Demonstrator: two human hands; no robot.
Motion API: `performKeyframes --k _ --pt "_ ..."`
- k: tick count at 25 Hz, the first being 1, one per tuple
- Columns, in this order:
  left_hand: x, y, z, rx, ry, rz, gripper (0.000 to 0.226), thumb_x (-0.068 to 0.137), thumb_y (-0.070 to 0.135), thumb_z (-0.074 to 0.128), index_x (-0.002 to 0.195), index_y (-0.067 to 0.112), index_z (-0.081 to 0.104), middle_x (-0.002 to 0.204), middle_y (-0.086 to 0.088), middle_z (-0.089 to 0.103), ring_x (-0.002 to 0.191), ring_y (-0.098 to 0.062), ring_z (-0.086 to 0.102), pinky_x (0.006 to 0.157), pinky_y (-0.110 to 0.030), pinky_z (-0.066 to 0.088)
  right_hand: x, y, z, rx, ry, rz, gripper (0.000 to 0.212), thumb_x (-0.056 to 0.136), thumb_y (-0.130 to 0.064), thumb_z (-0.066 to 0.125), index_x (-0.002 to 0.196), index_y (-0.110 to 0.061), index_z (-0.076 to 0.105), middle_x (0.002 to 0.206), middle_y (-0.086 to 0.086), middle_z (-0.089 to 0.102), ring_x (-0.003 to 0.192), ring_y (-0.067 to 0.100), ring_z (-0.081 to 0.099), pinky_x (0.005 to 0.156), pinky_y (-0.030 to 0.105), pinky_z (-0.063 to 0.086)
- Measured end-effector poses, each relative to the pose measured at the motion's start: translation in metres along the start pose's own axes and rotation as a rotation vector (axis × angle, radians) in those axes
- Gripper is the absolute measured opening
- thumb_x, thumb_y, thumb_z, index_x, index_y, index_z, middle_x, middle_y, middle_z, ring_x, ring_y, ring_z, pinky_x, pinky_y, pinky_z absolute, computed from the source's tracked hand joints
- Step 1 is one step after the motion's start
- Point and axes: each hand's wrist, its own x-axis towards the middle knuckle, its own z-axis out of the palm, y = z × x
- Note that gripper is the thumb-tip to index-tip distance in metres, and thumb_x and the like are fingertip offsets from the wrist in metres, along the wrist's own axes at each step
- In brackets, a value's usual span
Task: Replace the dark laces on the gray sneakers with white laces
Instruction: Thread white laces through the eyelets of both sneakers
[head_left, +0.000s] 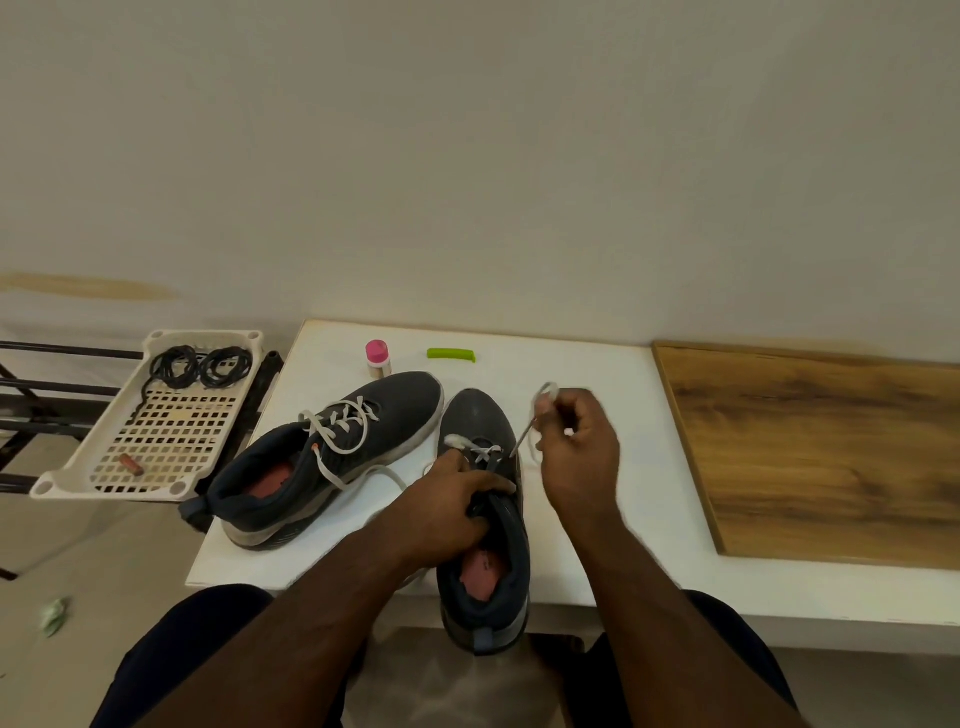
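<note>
Two gray sneakers stand on the white table (613, 519). The left sneaker (332, 457) is laced with a white lace (343, 426) whose ends hang loose. The right sneaker (485, 519) points away from me, with a white lace (485, 451) through its lower eyelets. My left hand (454, 506) grips this shoe at the tongue and upper eyelets. My right hand (579, 449) is raised to the shoe's right and pinches one end of that lace (540, 410), pulling it up and outward. The dark laces (200, 366) lie coiled in a tray.
A beige perforated tray (78, 467) sits on a black rack left of the table, holding a small brown object (131, 464). A pink-capped bottle (377, 358) and a green plastic piece (451, 355) lie at the table's back. A wooden board (831, 457) covers the right side.
</note>
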Motion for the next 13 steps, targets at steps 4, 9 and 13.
performKeyframes --k 4,9,13 --pt "-0.002 0.001 0.0 -0.011 0.003 0.016 0.053 0.078 0.035 0.056 0.13 0.046 0.056 0.123 0.001 0.039 0.117 -0.02 0.046 0.105 -0.037 0.044 -0.005 0.01 -0.001 -0.078 -0.321 0.226 0.012 0.092 -0.027 0.069 0.102 -0.022 0.065 0.1 -0.009 0.068 0.091 0.007 0.064 0.082 0.03 0.054" --pt "-0.001 0.0 0.0 -0.007 0.007 0.003 0.05 0.082 0.032 0.057 0.129 0.047 0.056 0.119 0.002 0.038 0.114 -0.02 0.046 0.104 -0.036 0.044 -0.005 0.008 0.004 -0.193 -0.228 0.14 0.012 0.092 -0.015 0.065 0.083 -0.018 0.072 0.082 -0.016 0.069 0.082 0.0 0.064 0.072 0.02 0.048" --pt "-0.001 0.002 0.0 0.0 0.004 0.005 0.049 0.088 0.026 0.06 0.132 0.045 0.055 0.112 0.004 0.036 0.107 -0.017 0.047 0.1 -0.034 0.046 -0.001 0.002 -0.003 -0.038 -0.126 0.116 0.007 0.093 -0.025 0.067 0.099 -0.028 0.069 0.092 -0.016 0.068 0.089 0.005 0.065 0.075 0.024 0.053"
